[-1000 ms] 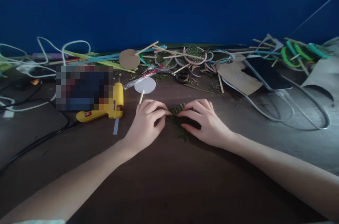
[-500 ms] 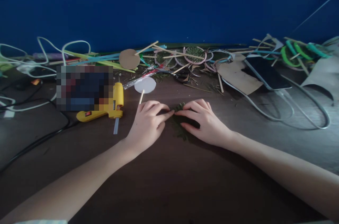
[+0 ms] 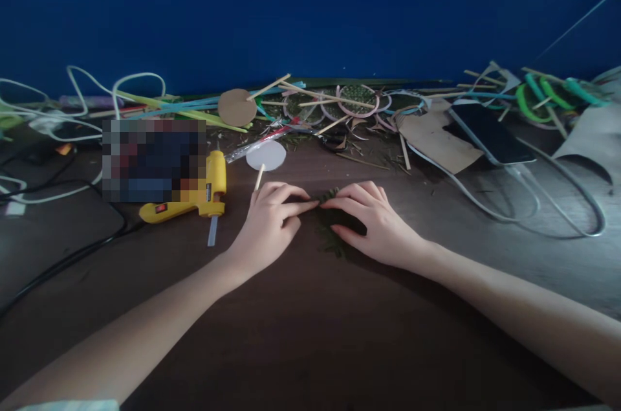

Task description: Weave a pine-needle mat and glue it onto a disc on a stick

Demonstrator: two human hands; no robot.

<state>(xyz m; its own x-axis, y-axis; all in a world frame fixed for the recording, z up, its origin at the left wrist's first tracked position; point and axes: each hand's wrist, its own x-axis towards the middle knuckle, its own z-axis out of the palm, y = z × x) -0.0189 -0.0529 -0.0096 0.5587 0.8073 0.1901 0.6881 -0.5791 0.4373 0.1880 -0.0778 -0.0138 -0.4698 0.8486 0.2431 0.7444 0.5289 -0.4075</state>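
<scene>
A small dark green piece of what look like woven leaf strips (image 3: 332, 248) lies flat on the dark table in front of me, mostly under my right hand. At its far edge, the index fingertip of my left hand (image 3: 272, 220) presses on it, the other fingers curled alongside. My right hand (image 3: 373, 217) arches over the piece, with its fingertips on the far edge and its thumb on the near side. Both index fingertips nearly meet. A white disc (image 3: 266, 156) with a thin wooden stick (image 3: 259, 178) lies just beyond my left hand.
On the left are a yellow glue gun (image 3: 212, 184), a blurred-out patch and tangled white cables (image 3: 72, 133). Along the blue wall lie a cardboard disc (image 3: 237, 107), wooden sticks, coloured rings (image 3: 358, 100) and scraps. A phone (image 3: 492, 131) with its cable lies on cardboard at right.
My left hand and forearm have shifted slightly, the thumb a little further from the green piece. My right hand stays almost still.
</scene>
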